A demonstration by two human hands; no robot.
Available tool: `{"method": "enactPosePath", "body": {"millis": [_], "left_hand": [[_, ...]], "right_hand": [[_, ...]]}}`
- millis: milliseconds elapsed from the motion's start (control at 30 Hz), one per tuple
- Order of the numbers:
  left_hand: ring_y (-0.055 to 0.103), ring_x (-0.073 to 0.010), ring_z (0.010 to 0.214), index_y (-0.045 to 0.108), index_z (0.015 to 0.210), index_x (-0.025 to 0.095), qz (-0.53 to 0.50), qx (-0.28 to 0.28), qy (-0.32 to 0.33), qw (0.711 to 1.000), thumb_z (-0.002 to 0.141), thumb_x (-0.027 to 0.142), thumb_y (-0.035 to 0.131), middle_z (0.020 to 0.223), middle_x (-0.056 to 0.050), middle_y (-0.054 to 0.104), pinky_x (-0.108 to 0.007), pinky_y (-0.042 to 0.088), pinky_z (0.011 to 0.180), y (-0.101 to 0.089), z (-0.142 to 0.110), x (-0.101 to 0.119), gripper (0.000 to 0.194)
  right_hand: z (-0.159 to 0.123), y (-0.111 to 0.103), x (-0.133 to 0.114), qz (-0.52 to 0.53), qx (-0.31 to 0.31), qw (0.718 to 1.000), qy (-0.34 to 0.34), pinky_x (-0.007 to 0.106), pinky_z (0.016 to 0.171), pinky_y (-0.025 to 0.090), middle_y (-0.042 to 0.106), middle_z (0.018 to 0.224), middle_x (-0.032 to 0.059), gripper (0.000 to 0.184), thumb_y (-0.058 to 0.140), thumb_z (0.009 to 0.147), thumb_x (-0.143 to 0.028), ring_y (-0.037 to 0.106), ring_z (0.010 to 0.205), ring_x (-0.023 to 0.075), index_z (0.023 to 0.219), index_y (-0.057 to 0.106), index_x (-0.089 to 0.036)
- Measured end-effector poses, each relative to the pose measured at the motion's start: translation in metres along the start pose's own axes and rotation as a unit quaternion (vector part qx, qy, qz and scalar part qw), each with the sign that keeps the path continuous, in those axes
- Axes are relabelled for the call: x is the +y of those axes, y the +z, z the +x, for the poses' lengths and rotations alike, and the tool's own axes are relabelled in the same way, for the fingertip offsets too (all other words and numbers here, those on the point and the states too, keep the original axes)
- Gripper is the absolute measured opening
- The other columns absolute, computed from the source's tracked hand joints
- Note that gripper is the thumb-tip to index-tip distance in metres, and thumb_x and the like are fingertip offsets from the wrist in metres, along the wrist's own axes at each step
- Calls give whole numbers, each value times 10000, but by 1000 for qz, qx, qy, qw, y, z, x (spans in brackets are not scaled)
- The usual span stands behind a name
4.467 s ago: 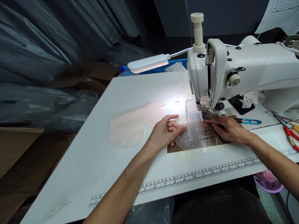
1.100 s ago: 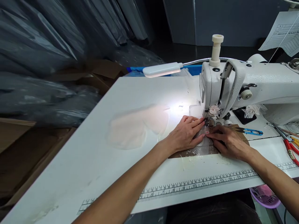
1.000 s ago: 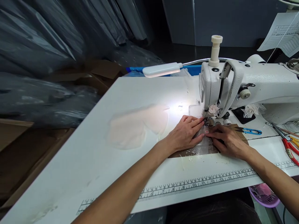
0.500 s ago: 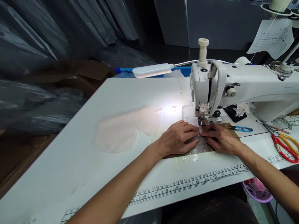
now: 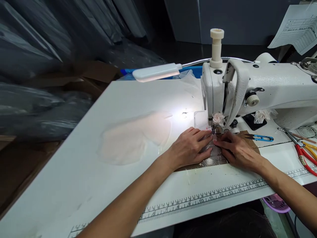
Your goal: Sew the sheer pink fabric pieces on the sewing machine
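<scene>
Fabric (image 5: 216, 151), sheer and pale, lies over a brown sheet (image 5: 253, 145) on the tabletop (image 5: 86, 185), just in front of the sewing machine's presser foot (image 5: 214, 129). The left hand (image 5: 189, 145) rests on it palm down, fingers slightly spread; the right hand (image 5: 239, 150) has its bent fingertips at the fabric's near part, though whether they pinch it cannot be told. Below the tabletop's right side, a purple basket (image 5: 280, 210) holds something pink, mostly hidden. Cardboard (image 5: 99, 72) shows beyond the left edge, too dark to make out any contents. Blue thread snips (image 5: 264, 138) and red-handled scissors (image 5: 300, 153) lie to the right, while peach cloth (image 5: 123, 140) spreads out on the left.
</scene>
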State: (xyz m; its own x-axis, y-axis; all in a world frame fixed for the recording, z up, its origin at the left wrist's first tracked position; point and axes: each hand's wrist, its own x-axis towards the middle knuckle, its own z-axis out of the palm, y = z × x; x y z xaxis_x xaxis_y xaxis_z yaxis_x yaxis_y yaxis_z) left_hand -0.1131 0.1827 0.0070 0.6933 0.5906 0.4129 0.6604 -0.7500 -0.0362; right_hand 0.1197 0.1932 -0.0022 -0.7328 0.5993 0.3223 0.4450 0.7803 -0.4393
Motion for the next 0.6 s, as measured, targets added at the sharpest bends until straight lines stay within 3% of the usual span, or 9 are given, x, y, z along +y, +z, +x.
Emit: {"method": "enactPosePath", "body": {"millis": [133, 467, 600], "left_hand": [[679, -216, 885, 698, 1020, 133, 20, 12, -12, 1000, 991, 328, 448, 1168, -119, 704, -351, 525, 734, 2, 3, 0, 318], [644, -234, 867, 669, 1124, 130, 29, -2, -67, 997, 986, 346, 446, 1102, -121, 707, -376, 478, 746, 6, 6, -1, 339], [629, -236, 908, 667, 1101, 163, -3, 41, -79, 996, 956, 349, 491, 1122, -114, 690, -388, 470, 756, 7, 5, -3, 294]], "right_hand": [[1, -1, -2, -1, 0, 1000, 11, 373, 836, 593, 571, 1058, 119, 328, 435, 956, -148, 603, 934, 191, 1189, 666, -174], [5, -2, -3, -51, -31, 996, 62, 371, 795, 588, 552, 1037, 127, 362, 397, 990, -217, 597, 825, 180, 1257, 639, -186], [4, -4, -1, -53, -34, 997, 53, 354, 808, 586, 550, 1035, 108, 372, 416, 972, -212, 598, 836, 170, 1272, 636, -226]]}}
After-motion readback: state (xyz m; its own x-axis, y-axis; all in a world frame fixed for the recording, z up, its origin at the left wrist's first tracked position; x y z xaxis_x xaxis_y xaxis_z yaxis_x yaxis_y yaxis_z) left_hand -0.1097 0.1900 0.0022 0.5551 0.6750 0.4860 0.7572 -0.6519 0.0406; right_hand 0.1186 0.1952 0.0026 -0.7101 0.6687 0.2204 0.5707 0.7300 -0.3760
